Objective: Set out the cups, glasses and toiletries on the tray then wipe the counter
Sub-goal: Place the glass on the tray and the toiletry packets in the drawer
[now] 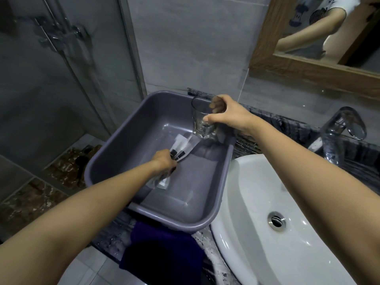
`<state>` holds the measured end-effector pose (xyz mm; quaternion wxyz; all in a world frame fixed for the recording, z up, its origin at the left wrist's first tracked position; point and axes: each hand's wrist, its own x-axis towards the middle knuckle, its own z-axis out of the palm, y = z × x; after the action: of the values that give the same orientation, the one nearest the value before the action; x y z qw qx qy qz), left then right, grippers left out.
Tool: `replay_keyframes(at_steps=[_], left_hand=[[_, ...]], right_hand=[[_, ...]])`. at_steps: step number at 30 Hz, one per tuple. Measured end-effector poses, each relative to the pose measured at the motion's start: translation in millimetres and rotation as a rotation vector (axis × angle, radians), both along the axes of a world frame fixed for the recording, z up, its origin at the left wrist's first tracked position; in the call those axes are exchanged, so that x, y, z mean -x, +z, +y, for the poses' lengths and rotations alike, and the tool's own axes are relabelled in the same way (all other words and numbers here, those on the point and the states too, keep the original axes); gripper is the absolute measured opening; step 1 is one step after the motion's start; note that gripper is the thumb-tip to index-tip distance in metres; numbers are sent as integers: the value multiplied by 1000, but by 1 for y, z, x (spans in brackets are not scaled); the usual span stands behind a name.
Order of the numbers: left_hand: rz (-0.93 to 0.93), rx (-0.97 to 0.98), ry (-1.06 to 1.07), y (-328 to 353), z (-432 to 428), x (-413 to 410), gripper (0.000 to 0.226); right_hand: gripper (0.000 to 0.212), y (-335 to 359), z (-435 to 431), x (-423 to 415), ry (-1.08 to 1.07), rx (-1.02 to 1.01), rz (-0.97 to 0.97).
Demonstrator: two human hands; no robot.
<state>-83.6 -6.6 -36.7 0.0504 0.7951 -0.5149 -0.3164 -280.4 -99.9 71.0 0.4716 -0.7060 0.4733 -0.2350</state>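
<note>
Toiletries (181, 150) in clear and white wrappers with black bands are clasped in the left hand (165, 161), low inside the grey tray (115, 140), just above its floor. Their far ends fan out toward the tray's back right corner. Over that corner the right hand (223, 112) holds a clear glass (202, 121) upright, thumb on its near side and fingers curled round its far side, with its base above the tray's rim. The tray sits on the dark speckled bench (255, 142), its right wall touching the white sink (287, 202). A purple cloth (162, 249) lies on the bench at the tray's near edge, partly tucked beneath it. A chrome tap (341, 130) stands well to the right of the tray.
</note>
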Motion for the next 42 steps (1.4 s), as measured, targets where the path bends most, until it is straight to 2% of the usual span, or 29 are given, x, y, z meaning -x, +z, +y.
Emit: replay_keyframes(at_steps=[1, 3, 4, 6, 9, 12, 17, 22, 26, 30, 33, 35, 37, 39, 42], left_hand=[[52, 16, 18, 4, 0, -1, 26], [209, 72, 58, 16, 2, -3, 17], [338, 109, 108, 23, 3, -2, 9], [643, 159, 276, 42, 5, 2, 14], [930, 241, 384, 81, 2, 11, 20], [1111, 320, 391, 119, -2, 38, 17], [1367, 350, 262, 155, -1, 115, 14], [1422, 316, 306, 179, 2, 182, 10], [1452, 230, 303, 200, 10, 244, 14], [1461, 107, 243, 210, 26, 308, 12], [1447, 48, 185, 205, 35, 352, 9], [1394, 74, 85, 203, 39, 378, 10], [1229, 198, -52, 199, 37, 401, 17], [1108, 323, -98, 199, 33, 417, 21], [1205, 320, -88, 208, 29, 438, 23]], right_hand=[[81, 4, 1, 3, -1, 2, -11], [80, 14, 4, 9, 3, 8, -23], [79, 19, 7, 12, 5, 16, -23], [77, 31, 12, 19, 9, 39, -20], [75, 50, 22, 32, 10, 78, -19], [80, 73, 33, 49, -3, 115, -19], [74, 105, 56, 93, -78, 173, -39], [77, 128, 83, 155, -202, 228, -67], [67, 129, 114, 204, -365, 320, -152], [74, 121, 145, 261, -415, 335, -147], [87, 114, 163, 301, -453, 343, -118], [86, 108, 171, 324, -538, 381, -125], [82, 104, 178, 346, -611, 399, -122], [74, 99, 184, 367, -661, 386, -125], [70, 97, 193, 396, -665, 369, -77]])
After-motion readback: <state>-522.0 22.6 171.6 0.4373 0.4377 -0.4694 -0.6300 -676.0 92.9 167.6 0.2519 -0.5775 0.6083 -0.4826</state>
